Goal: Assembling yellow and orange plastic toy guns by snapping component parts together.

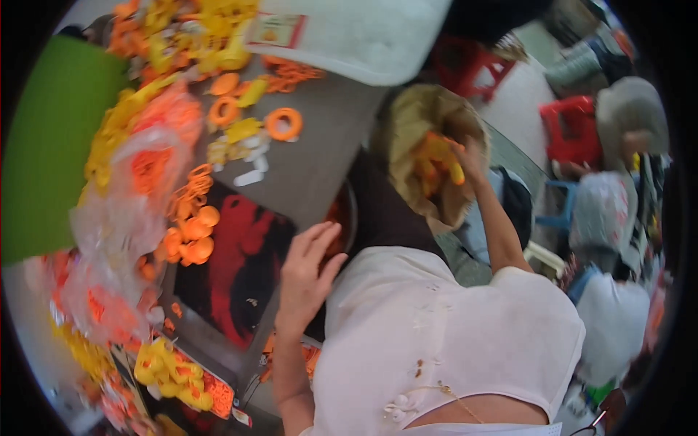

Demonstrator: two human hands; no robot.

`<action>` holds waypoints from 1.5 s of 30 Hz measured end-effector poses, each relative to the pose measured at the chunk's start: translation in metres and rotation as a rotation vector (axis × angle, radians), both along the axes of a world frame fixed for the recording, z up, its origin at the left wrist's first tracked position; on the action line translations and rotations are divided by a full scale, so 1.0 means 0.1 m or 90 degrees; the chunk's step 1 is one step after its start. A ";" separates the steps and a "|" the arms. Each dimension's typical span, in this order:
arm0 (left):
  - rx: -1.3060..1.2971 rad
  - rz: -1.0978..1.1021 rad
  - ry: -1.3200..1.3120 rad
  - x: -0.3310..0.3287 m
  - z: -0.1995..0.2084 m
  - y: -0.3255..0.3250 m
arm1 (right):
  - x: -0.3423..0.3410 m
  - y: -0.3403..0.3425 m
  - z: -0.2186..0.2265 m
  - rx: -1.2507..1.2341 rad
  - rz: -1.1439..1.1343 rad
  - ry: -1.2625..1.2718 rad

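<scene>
My right hand (471, 158) reaches into the mouth of a brown bag (406, 120) on the right side. Its fingers curl against a yellow-orange plastic piece (438, 154), and the grip is partly blurred. More orange pieces show deeper in the bag. At the table's edge my left hand (309, 272) is open, fingers stretched out and holding nothing. Beside its fingertips is a round, dark-rimmed container (350, 218) with something orange inside, mostly hidden. A black and red mat (243, 269) lies left of that hand.
Orange rings (283, 124), orange cups (195, 236), and white pieces (251, 176) lie on the grey table (320, 138). Plastic bags (120, 203) line its left side. Yellow toy ducks (169, 370) sit near lower left. A white tub (356, 36) stands ahead; red stools (571, 131) are at right.
</scene>
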State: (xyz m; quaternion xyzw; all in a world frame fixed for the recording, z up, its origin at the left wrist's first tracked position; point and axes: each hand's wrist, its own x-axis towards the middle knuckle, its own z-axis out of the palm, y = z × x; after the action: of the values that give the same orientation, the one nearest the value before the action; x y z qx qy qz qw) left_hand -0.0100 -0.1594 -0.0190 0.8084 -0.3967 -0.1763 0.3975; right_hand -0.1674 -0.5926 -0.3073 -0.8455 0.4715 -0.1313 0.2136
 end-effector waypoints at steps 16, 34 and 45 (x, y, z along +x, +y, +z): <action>-0.007 0.291 -0.028 -0.09 0.06 0.84 | 2.51 2.63 2.09 -0.123 0.572 -0.292; -0.149 0.907 -0.136 -0.58 -0.40 1.91 | 2.67 2.61 1.99 -0.209 0.670 -0.253; 0.147 0.723 -0.313 -0.37 -0.57 1.71 | 2.65 2.50 1.84 -0.282 0.694 -0.245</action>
State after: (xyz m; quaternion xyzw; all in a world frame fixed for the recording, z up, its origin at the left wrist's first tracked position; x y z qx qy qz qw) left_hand -0.0469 0.0116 -0.0762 0.9476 0.0361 0.2114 0.2367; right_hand 0.0972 -0.3423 -0.1230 -0.9502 -0.1135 -0.2482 0.1504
